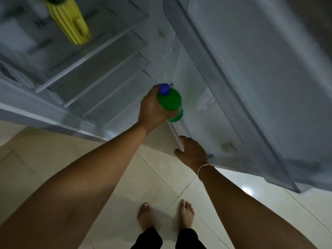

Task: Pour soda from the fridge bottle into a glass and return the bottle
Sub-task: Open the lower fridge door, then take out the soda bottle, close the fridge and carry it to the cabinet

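A green soda bottle [170,102] with a blue cap is gripped around its body by my left hand [152,108], upright at the front right corner of the open fridge, beside the hinge side. My right hand [192,152] is curled over the lower inner edge of the fridge door [251,87], which stands open to the right. No glass is in view.
Several fridge shelves [93,69] show on the left. A yellow ribbed jug [70,20] stands on an upper shelf. The door's shelf rail [233,97] runs diagonally on the right. Below are pale floor tiles [53,159] and my bare feet [165,214].
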